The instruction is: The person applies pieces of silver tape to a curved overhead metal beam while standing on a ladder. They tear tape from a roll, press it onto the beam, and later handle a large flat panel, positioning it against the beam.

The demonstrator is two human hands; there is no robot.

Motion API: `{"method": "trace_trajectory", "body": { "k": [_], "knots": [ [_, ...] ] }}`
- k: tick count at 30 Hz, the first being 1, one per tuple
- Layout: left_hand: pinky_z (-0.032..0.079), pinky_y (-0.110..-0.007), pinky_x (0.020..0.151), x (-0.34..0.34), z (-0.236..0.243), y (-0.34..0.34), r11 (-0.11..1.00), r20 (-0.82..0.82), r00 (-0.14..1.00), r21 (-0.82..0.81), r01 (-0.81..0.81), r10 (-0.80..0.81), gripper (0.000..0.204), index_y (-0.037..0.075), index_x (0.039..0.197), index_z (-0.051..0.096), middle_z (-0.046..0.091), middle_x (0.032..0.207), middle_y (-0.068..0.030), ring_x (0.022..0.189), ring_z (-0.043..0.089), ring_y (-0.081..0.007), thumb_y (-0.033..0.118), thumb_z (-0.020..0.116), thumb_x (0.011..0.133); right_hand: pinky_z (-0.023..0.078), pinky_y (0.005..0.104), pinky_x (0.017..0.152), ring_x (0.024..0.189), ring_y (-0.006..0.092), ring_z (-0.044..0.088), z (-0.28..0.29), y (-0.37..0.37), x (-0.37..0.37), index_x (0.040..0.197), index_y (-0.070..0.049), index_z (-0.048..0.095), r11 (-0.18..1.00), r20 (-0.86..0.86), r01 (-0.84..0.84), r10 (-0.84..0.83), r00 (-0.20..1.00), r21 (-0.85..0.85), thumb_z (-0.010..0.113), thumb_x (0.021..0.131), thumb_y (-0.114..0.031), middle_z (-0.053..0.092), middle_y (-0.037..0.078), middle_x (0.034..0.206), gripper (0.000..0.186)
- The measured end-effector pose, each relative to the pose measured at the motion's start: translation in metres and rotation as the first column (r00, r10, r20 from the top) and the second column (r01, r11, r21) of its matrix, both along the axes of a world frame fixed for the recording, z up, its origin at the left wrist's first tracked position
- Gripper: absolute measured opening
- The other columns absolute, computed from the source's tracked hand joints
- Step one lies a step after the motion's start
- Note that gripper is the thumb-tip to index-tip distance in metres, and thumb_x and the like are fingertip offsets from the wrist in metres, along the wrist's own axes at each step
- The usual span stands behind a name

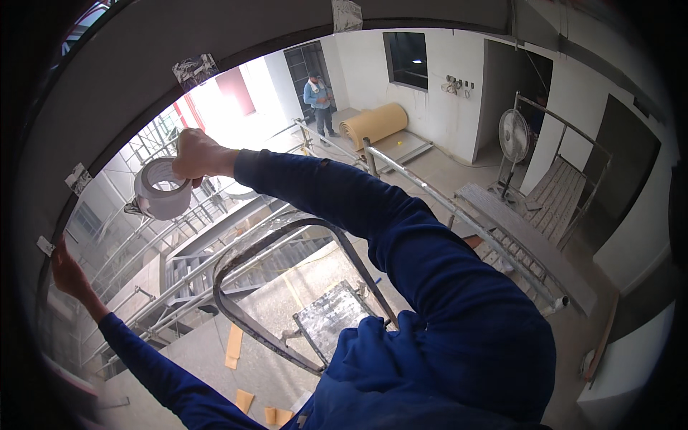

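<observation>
High on the left, my right hand (195,156) is closed on a roll of silver tape (161,204), which hangs just under a dark, curved overhead edge (129,86). Lower, at the far left, my left hand (68,272) reaches up with its fingers closed against that same edge, just below a small tape strip (45,246). More silver patches (194,70) are stuck along the dark band. Below my arms stands a worn metal ladder with a looped top rail (244,265) and a paint-spattered square platform (330,322).
A metal railing (423,186) runs beside my right arm, with planked scaffolding (555,186) and a standing fan (514,136) beyond. Scaffold poles and metal stairs (186,269) lie below left. A co-worker (321,104) stands near a tan roll (373,125). Tan offcuts (233,347) lie on the floor.
</observation>
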State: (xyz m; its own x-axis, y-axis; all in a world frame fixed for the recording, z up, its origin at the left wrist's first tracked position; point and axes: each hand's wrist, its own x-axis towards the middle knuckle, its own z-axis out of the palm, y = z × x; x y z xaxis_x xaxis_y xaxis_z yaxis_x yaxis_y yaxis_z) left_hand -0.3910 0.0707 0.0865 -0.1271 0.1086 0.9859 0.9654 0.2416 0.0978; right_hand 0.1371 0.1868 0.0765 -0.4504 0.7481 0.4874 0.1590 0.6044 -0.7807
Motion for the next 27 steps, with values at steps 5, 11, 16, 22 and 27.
{"method": "trace_trajectory", "body": {
  "k": [5,11,16,22,27],
  "knots": [
    [0.053,-0.036,0.104,-0.011,0.005,-0.009,0.982,-0.038,0.984,-0.086,0.169,-0.173,0.043,0.016,0.128,0.077,0.073,0.133,-0.0095,0.122,0.070,-0.0260,0.043,0.050,0.110,0.060,0.0315,0.046,0.058,0.0264,0.073,-0.025,-0.001,0.101,0.085,0.016,0.070,0.998,-0.097,-0.029,0.024,0.995,-0.047,0.079,0.070,0.000,0.071,0.023,0.073,0.023],
    [0.056,-0.036,0.102,0.192,-0.027,-0.036,0.756,0.372,0.729,-0.101,0.647,-0.574,0.033,0.000,0.121,0.076,0.078,0.117,-0.0139,0.109,0.074,-0.0264,0.026,0.068,0.103,0.060,0.0319,0.059,0.065,0.0216,0.072,-0.079,-0.015,0.236,0.087,0.008,0.072,0.986,-0.395,0.099,-0.144,0.908,-0.133,0.081,0.075,-0.002,0.072,0.017,0.081,0.017],
    [0.059,-0.034,0.088,0.406,-0.046,-0.032,0.349,0.361,0.465,-0.342,0.872,-0.808,0.028,0.006,0.121,0.075,0.078,0.112,-0.0117,0.105,0.074,-0.0223,0.021,0.075,0.098,0.059,0.0320,0.062,0.068,0.0204,0.071,-0.124,-0.040,0.300,0.089,0.008,0.071,0.922,-0.474,0.277,-0.378,0.795,-0.270,0.080,0.078,-0.002,0.073,0.017,0.084,0.018],
    [0.059,-0.032,0.083,0.557,-0.044,-0.016,0.033,0.374,0.265,-0.526,0.850,-0.889,0.045,0.009,0.132,0.070,0.072,0.125,-0.0111,0.106,0.068,-0.0195,0.018,0.081,0.089,0.058,0.0305,0.061,0.066,0.0178,0.070,-0.159,-0.064,0.344,0.091,0.008,0.071,0.882,-0.504,0.402,-0.471,0.724,-0.247,0.080,0.080,-0.005,0.075,0.016,0.084,0.019],
    [0.064,-0.037,0.082,0.648,-0.064,0.018,-0.011,0.257,0.173,-0.585,0.811,-0.951,0.047,0.007,0.129,0.071,0.071,0.127,-0.0116,0.110,0.069,-0.0262,0.025,0.085,0.088,0.059,0.0300,0.064,0.070,0.0162,0.071,-0.170,-0.081,0.373,0.094,0.008,0.072,0.830,-0.452,0.497,-0.556,0.697,-0.255,0.079,0.082,-0.007,0.075,0.015,0.085,0.021]
  ]
}}
